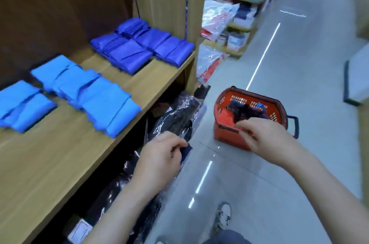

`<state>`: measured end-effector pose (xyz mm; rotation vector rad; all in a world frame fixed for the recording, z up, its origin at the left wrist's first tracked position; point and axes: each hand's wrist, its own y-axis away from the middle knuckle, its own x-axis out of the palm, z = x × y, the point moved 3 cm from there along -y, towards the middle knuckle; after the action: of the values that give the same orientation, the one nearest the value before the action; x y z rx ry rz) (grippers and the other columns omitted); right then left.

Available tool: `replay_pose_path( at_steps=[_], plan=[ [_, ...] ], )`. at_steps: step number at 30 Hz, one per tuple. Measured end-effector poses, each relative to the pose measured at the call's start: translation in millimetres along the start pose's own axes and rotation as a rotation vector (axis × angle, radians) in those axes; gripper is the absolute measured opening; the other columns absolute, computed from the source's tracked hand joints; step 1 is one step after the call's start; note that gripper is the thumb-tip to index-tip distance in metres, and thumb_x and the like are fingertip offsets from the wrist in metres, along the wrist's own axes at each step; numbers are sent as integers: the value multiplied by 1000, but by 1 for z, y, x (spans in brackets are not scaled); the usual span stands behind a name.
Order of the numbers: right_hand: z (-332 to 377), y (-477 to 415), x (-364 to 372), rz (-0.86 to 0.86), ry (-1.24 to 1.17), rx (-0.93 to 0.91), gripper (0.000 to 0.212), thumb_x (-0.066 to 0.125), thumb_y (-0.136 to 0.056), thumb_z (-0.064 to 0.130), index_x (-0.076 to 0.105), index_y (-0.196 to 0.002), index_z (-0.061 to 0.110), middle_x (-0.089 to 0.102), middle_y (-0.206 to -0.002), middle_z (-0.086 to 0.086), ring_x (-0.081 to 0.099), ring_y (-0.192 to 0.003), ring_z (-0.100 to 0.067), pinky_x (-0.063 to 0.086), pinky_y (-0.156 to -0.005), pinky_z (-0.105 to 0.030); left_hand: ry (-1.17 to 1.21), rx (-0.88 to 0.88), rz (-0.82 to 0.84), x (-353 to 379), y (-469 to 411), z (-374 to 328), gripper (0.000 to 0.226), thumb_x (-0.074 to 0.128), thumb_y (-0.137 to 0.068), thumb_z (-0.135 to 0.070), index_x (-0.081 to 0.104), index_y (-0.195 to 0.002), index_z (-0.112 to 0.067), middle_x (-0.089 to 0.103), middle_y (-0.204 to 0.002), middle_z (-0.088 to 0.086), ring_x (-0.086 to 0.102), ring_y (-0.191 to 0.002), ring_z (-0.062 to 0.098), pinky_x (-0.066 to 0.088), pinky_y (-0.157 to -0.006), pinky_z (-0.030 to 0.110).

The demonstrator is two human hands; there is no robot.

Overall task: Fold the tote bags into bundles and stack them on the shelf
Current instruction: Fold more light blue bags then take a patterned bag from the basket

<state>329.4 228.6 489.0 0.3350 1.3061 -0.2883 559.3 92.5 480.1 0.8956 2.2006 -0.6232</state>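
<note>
Shoe (224, 215) at the bottom, on the grey floor (279, 183). Left hand (159, 161): fingers curled, pinching a corner of navy fabric (186, 150), just off the front edge of the shelf (60, 153) and over plastic-wrapped dark goods (175, 117) on the lower level. Right hand (263, 137): over the near rim of the red basket (225, 135), fingers curled at the dark bag pile (246, 112) inside. Blurred, so can't tell if it grips anything. Basket sits on the floor near the shelf's right end. Hands are apart; the navy fabric is at the left one only. On the shelf: light-blue bundles (89, 93) from left end to mid, reaching the front edge. Dark-blue bundles (135, 47) are farther on at the right end, beside the upright.
</note>
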Motion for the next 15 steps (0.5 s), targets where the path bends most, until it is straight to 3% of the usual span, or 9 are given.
replay_pose_path(
  at_steps=[7,15],
  plan=[
    [-182,45,12,-39,-156,360,30,57,-91,24,62,-120,29,67,-102,3,63,-93,-20,50,-78,-35,-52,-54,250,146,-82,-45,21,61,-87,-10,74,-96,-25,71,-99,-12,64,-92,8,49,-86,26],
    [-331,66,36,-161,-513,757,29,60,-93,19,63,-122,21,65,-98,0,60,-82,-15,40,-77,-27,-38,-136,377,266,-178,-78,19,60,-89,-12,74,-98,-22,72,-96,-6,65,-87,13,49,-83,28]
  ],
)
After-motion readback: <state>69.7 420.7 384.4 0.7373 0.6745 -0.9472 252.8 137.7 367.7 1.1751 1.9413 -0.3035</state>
